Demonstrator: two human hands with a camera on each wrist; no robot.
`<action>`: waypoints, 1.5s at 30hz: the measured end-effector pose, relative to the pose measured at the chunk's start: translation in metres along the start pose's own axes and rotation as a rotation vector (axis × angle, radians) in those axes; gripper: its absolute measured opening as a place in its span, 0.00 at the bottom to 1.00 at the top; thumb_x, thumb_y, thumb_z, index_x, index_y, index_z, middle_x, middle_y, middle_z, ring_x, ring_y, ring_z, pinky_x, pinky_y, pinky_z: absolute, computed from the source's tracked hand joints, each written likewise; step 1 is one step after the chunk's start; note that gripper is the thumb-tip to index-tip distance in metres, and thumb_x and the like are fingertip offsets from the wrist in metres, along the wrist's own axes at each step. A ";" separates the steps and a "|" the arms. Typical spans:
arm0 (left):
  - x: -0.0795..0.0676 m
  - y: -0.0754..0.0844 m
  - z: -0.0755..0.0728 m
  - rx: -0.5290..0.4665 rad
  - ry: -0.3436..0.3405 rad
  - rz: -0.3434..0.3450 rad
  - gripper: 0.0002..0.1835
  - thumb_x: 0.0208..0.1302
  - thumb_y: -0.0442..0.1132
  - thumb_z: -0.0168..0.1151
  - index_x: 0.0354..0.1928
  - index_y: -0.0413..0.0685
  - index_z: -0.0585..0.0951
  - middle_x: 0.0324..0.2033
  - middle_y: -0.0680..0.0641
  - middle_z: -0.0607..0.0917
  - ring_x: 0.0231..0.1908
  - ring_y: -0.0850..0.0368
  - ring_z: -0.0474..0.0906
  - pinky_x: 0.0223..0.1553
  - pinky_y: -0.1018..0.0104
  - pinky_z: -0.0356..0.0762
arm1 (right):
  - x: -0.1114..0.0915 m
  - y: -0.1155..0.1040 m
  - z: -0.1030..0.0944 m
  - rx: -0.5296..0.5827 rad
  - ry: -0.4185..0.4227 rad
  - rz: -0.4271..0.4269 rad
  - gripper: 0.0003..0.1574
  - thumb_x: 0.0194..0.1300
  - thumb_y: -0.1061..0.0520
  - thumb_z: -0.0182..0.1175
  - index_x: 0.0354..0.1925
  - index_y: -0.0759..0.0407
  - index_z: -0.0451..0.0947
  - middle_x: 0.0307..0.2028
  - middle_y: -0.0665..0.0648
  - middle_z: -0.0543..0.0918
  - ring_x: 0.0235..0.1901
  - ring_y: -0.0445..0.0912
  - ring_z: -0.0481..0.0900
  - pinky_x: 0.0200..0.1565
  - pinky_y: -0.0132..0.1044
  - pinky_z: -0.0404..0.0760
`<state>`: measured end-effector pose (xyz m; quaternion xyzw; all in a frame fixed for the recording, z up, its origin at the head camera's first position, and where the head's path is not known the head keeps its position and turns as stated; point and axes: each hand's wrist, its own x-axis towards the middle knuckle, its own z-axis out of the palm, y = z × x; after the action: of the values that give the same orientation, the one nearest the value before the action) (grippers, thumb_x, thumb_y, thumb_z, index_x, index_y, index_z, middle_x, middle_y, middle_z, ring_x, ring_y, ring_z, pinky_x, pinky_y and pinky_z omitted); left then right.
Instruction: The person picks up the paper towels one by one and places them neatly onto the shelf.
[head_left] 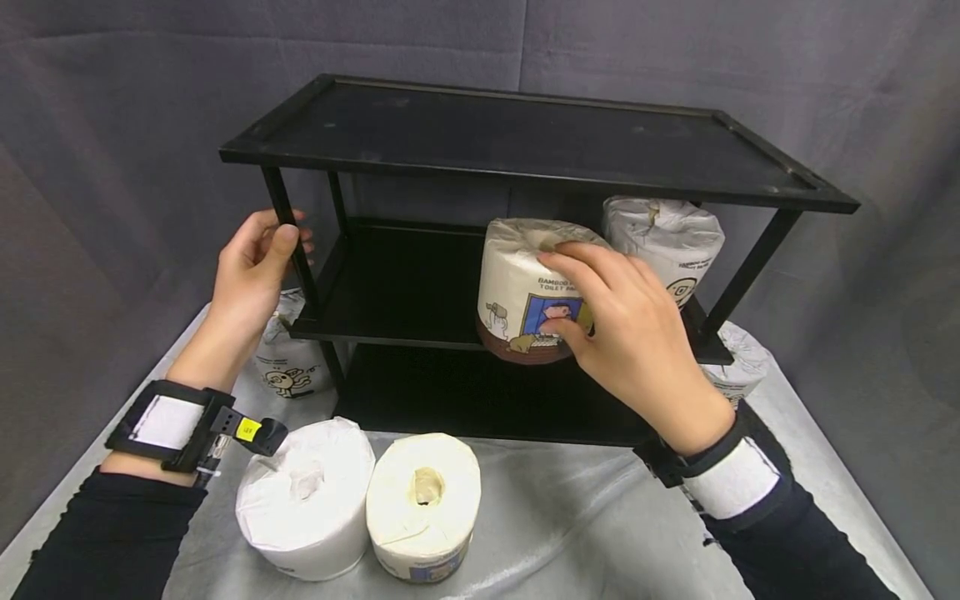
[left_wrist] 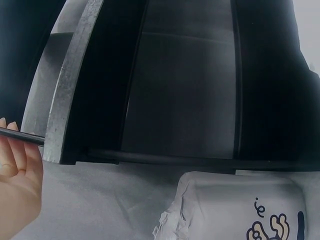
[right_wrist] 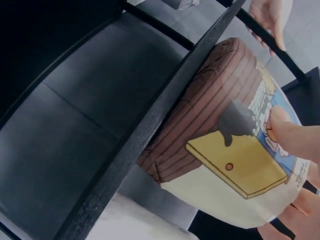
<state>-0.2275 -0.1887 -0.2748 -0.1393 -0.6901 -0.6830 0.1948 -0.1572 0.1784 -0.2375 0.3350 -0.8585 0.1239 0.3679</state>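
My right hand (head_left: 637,333) holds a wrapped toilet roll (head_left: 513,283), thumb on its printed front and fingers over the top. The roll is cream with a brown base and a cartoon picture; it overlaps the front edge of the middle tier (head_left: 405,292) of a black shelf rack (head_left: 525,133). In the right wrist view its brown base (right_wrist: 210,95) lies right at that dark edge. At the rack's left side, my left hand (head_left: 251,267) grips the front post (head_left: 279,196), thumb in front. The left wrist view shows its fingers (left_wrist: 32,162) at the thin black bar.
Another wrapped roll (head_left: 660,237) stands on the middle tier at the right. Two rolls, one white (head_left: 303,500) and one cream (head_left: 423,525), stand on the grey cloth before the rack. More rolls sit beside it at left (head_left: 288,358) and right (head_left: 738,362).
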 end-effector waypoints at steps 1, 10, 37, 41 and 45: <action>0.000 0.000 0.000 0.002 0.000 0.000 0.11 0.73 0.44 0.56 0.53 0.52 0.79 0.42 0.50 0.80 0.47 0.58 0.78 0.51 0.73 0.73 | 0.001 0.000 0.001 -0.002 -0.001 0.000 0.43 0.48 0.61 0.79 0.62 0.60 0.74 0.57 0.61 0.77 0.54 0.56 0.75 0.57 0.49 0.70; 0.001 -0.002 0.001 -0.020 0.002 -0.001 0.11 0.71 0.45 0.57 0.52 0.53 0.80 0.41 0.51 0.81 0.46 0.58 0.78 0.50 0.73 0.73 | 0.005 0.005 0.006 0.002 -0.016 0.038 0.40 0.50 0.61 0.78 0.61 0.59 0.74 0.56 0.60 0.77 0.54 0.57 0.75 0.55 0.51 0.71; 0.002 -0.002 0.003 -0.009 0.007 -0.003 0.09 0.72 0.44 0.57 0.51 0.57 0.80 0.41 0.52 0.81 0.46 0.60 0.79 0.51 0.73 0.73 | 0.019 0.015 0.018 -0.042 -0.028 0.098 0.39 0.50 0.62 0.78 0.59 0.60 0.75 0.52 0.61 0.78 0.53 0.59 0.76 0.55 0.52 0.73; 0.001 -0.002 0.003 -0.004 0.006 -0.004 0.10 0.72 0.44 0.57 0.51 0.57 0.80 0.41 0.52 0.81 0.46 0.60 0.78 0.51 0.72 0.73 | 0.020 0.017 0.021 -0.039 -0.018 0.096 0.38 0.50 0.62 0.77 0.59 0.60 0.75 0.52 0.61 0.78 0.54 0.58 0.75 0.57 0.51 0.71; 0.001 -0.001 0.002 0.010 0.005 -0.012 0.10 0.72 0.44 0.57 0.52 0.57 0.79 0.42 0.52 0.81 0.47 0.59 0.78 0.52 0.71 0.73 | 0.021 0.018 0.025 -0.042 -0.011 0.092 0.38 0.50 0.62 0.78 0.59 0.60 0.75 0.52 0.61 0.78 0.54 0.59 0.75 0.59 0.51 0.69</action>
<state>-0.2295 -0.1866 -0.2755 -0.1325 -0.6940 -0.6809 0.1929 -0.1938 0.1703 -0.2389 0.2881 -0.8775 0.1208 0.3639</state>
